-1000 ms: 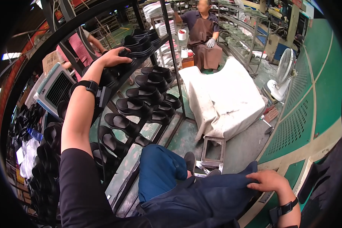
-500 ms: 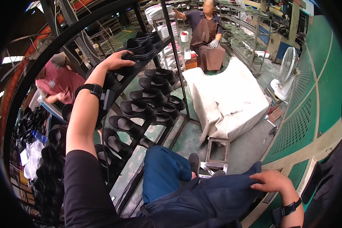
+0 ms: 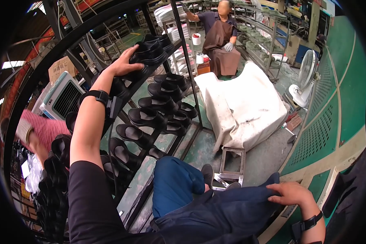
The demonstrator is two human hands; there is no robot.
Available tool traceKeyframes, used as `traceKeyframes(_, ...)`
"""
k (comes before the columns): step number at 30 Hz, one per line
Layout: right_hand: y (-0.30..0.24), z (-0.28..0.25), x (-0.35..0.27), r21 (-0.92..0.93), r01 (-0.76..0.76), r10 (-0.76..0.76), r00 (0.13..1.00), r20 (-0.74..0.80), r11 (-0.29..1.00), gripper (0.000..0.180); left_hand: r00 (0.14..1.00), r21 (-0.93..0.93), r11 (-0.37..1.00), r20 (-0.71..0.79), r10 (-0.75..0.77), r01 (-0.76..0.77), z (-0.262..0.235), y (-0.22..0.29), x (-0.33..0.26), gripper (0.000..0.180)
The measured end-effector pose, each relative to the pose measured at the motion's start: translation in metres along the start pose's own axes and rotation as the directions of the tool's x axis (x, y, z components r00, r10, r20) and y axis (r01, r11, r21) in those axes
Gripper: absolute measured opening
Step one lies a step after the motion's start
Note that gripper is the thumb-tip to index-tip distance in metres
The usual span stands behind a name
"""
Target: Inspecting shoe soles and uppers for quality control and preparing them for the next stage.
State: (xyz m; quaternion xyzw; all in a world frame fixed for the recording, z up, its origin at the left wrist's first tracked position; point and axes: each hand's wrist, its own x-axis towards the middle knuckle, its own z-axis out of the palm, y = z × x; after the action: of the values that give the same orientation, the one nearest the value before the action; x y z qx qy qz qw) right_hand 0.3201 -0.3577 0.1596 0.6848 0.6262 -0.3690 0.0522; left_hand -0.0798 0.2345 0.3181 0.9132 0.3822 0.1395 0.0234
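Observation:
My left hand (image 3: 127, 64) reaches up to the top shelf of a black metal rack, its thumb and fingers spread apart. Just under and beyond it are black shoes (image 3: 149, 56) standing close together; whether the fingertips touch one, I cannot tell. Several more black slip-on shoes (image 3: 147, 116) line the slanting lower shelves. My right hand (image 3: 289, 192) lies loosely on a dark blue apron (image 3: 227, 209) over my thigh, fingers stretched out with nothing held. Both wrists wear black straps.
A white cloth-covered block (image 3: 248, 107) stands ahead, with a small metal frame stool (image 3: 233, 161) before it. Beyond sits a person in a brown apron (image 3: 221, 44). A fan (image 3: 307, 77) and green perforated panels (image 3: 317, 138) flank the right. An air cooler (image 3: 65, 99) is at left.
My left hand's fingers have spread and stretched forward over the shoes. At left, the person in the red top has moved farther left and lower, uncovering the air cooler. My right hand stays put.

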Motion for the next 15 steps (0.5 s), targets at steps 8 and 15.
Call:
traceKeyframes(8,0.007,0.005,0.003,-0.006,0.046,-0.046,0.999,-0.023,0.999,0.057,0.972,0.057,0.991,-0.197,0.128,-0.119,0.009,-0.027,0.012,0.104)
traceKeyframes(15,0.024,0.016,0.010,-0.044,0.042,-0.041,0.999,0.016,0.998,0.052,0.982,0.182,0.969,-0.058,0.182,-0.169,0.018,-0.070,0.034,0.057)
